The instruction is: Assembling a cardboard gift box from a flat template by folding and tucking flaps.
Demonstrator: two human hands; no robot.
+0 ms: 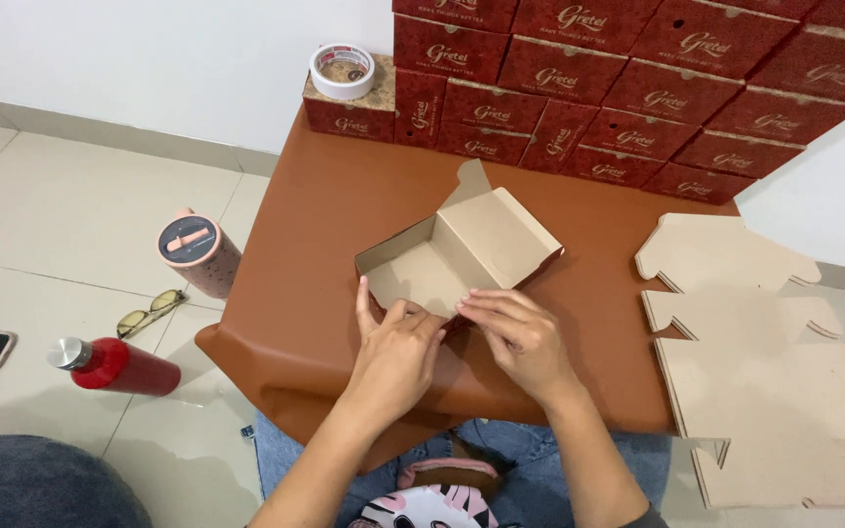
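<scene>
**Both hands press on the near edge of a half-folded cardboard box**

The left hand (pixel 395 344) and the right hand (pixel 512 332) meet at the near wall of an open cardboard box (pixel 462 256), which lies on a brown surface (pixel 325 235) just beyond the fingertips. The left hand's fingers are curled onto the box's near flap, with the thumb raised along its left corner. The right hand lies flatter, its fingers stretched leftward over the same edge and touching the left hand's fingers. Neither hand is closed around the box; both press on it. The far lid of the box stands tilted up and away from the hands.

To the right of the right hand lies a stack of flat, unfolded cardboard blanks (pixel 765 372). Well beyond the hands, at the surface's far edge, red boxes (pixel 618 98) are piled against the wall, and a roll of tape (pixel 342 70) rests on the leftmost one. Left of the left hand, on the tiled floor, stand a pink tumbler (pixel 198 252) and a red bottle (pixel 119 366) lying on its side, with glasses (pixel 152 312) between them.
</scene>
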